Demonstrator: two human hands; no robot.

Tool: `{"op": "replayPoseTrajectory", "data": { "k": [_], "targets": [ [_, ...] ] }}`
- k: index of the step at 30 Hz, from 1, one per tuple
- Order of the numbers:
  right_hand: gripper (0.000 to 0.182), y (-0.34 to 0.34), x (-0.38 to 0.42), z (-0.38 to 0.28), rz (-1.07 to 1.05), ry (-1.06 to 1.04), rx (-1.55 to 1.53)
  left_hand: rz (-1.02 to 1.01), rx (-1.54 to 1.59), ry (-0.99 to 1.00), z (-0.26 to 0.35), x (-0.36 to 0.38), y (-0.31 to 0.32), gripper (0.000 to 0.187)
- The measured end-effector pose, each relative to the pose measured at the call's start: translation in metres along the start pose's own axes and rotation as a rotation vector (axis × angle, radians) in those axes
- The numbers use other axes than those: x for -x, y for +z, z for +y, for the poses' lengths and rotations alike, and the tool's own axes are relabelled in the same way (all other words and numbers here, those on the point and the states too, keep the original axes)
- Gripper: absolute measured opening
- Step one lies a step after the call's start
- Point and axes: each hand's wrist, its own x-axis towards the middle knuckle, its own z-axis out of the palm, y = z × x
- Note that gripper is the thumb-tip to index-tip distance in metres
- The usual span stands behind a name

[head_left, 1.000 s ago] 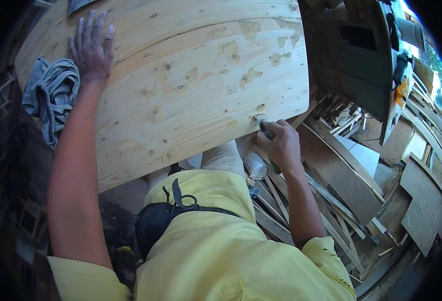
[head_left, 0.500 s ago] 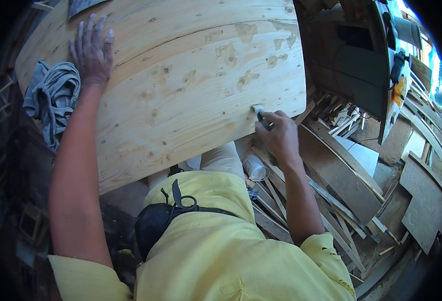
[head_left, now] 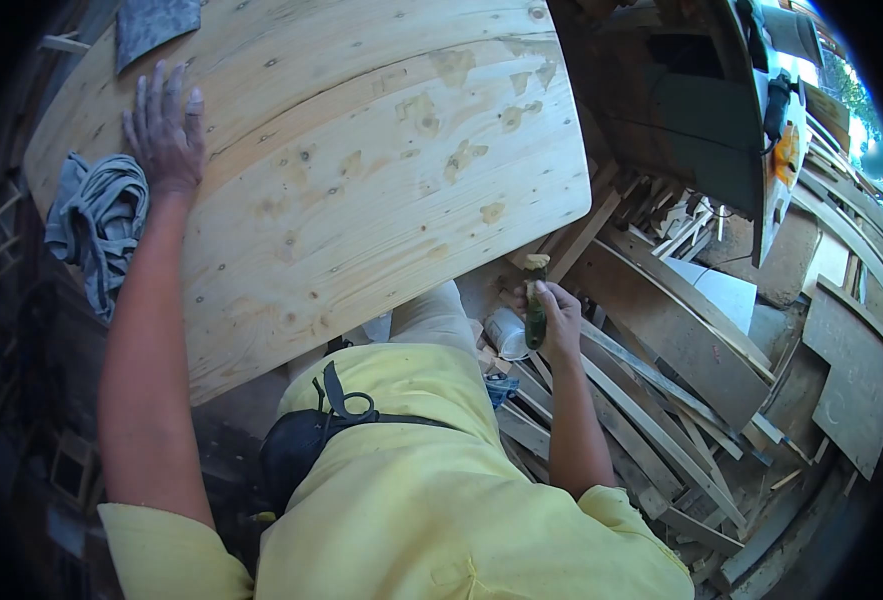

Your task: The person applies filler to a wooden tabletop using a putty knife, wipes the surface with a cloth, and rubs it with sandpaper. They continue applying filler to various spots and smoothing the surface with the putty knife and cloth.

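My left hand (head_left: 168, 135) lies flat with fingers spread on a pale wooden panel (head_left: 351, 260). Beside its wrist a crumpled grey-blue cloth (head_left: 99, 222) hangs over the panel's left edge. Above the fingertips is a dark grey sheet, perhaps sandpaper (head_left: 158, 30). My right hand (head_left: 562, 316) is closed around the dark green handle of a putty knife (head_left: 535, 322), held upright just off the panel's near right edge. Beige filler (head_left: 536, 261) sits on the knife's tip and hides most of the blade. Several beige filler patches (head_left: 464, 158) mark the panel's right half.
A white plastic tub (head_left: 506, 333) lies below my right hand. Wood offcuts and boards (head_left: 661, 350) are piled on the floor to the right. At the upper right stands a dark green cabinet-like piece (head_left: 701, 130), with an orange and black tool (head_left: 783, 150) on it.
My right hand has lifted the putty knife off the panel and drawn it back past the edge, turning its tip upward. A filler patch now shows where the blade was. My left hand stays flat.
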Motion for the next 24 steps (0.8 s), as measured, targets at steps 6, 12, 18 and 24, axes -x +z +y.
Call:
{"op": "replayPoseTrajectory", "data": {
  "k": [6, 12, 18, 24],
  "targets": [
    [0.04, 0.051, -0.02, 0.011, 0.009, -0.086, -0.097, 0.013, 0.031, -0.001, -0.002, 0.0, 0.003, 0.053],
    [0.041, 0.069, -0.039, 0.021, 0.078, -0.132, -0.044, 0.023, 0.037, 0.02, -0.008, 0.0, 0.007, 0.053],
    [0.04, 0.063, -0.042, 0.04, 0.113, -0.145, 0.0, 0.014, 0.04, 0.034, -0.012, 0.001, 0.009, 0.052],
    [0.038, 0.055, -0.043, 0.059, 0.09, -0.13, -0.017, -0.009, 0.054, 0.04, -0.013, 0.001, 0.007, 0.052]
  ]
}}
